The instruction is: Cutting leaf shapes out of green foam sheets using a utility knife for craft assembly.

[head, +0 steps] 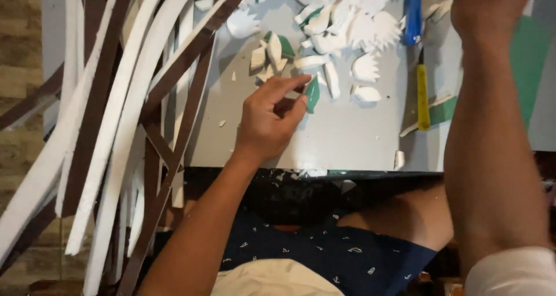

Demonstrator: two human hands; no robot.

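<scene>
My left hand (269,119) hovers over a grey board (341,134) and pinches a small green leaf-shaped foam piece (313,93) between thumb and fingers. Just beyond it lies a heap of white and green foam cut-outs (330,30), petal and leaf shapes. My right hand (489,6) is raised at the top right edge of the view, its fingers cut off by the frame, so its grip cannot be judged. The right forearm runs down the right side.
Long white and brown foam strips (116,116) fan across the left side and overlap the board. A yellow-handled cutter (423,96) and a blue tool (413,12) lie at the right of the board, beside a green sheet (530,59). My knees are below the board's front edge.
</scene>
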